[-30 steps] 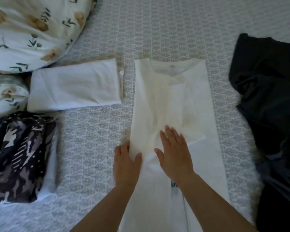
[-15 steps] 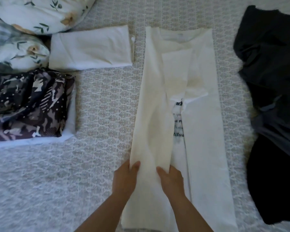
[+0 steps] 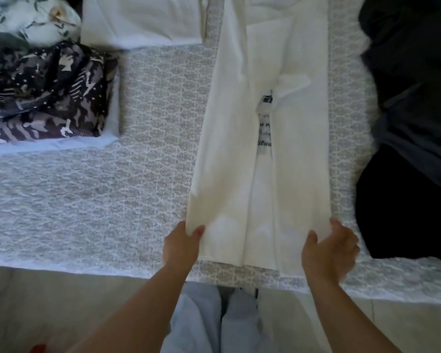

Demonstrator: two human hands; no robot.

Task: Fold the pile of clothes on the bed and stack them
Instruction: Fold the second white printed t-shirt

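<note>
The white shirt point(image 3: 262, 154) lies lengthwise near the bed's point(image 3: 87, 194) front edge, sides folded in. The left hand point(image 3: 181, 248) pinches its near left corner; the right hand point(image 3: 329, 250) curls at the right corner, grasp unclear. Lifting unevenly could spill the folded side panels open

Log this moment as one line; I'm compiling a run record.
step: fold white shirt | left hand: pinches near-left hem corner | right hand: at near-right hem corner | unfolded: dark clothes
</note>
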